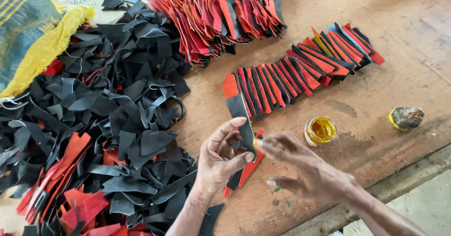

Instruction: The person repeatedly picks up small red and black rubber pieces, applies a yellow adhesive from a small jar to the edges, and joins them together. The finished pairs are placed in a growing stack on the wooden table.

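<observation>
My left hand (221,157) pinches a black leather piece (240,116) stacked with a red piece (251,168), holding them upright over the wooden table (376,104). My right hand (300,168) touches the black piece with a fingertip coated in yellow glue. A small open tin of yellow glue (320,131) stands just right of my hands. Beyond them lies a fanned row of red and black leather pieces (300,71).
A big heap of loose black and red leather scraps (103,123) fills the left. A second stack of red and black pieces (216,15) sits at the back. A glue-crusted lid (406,118) lies at right. A striped yellow sack (33,34) is at top left.
</observation>
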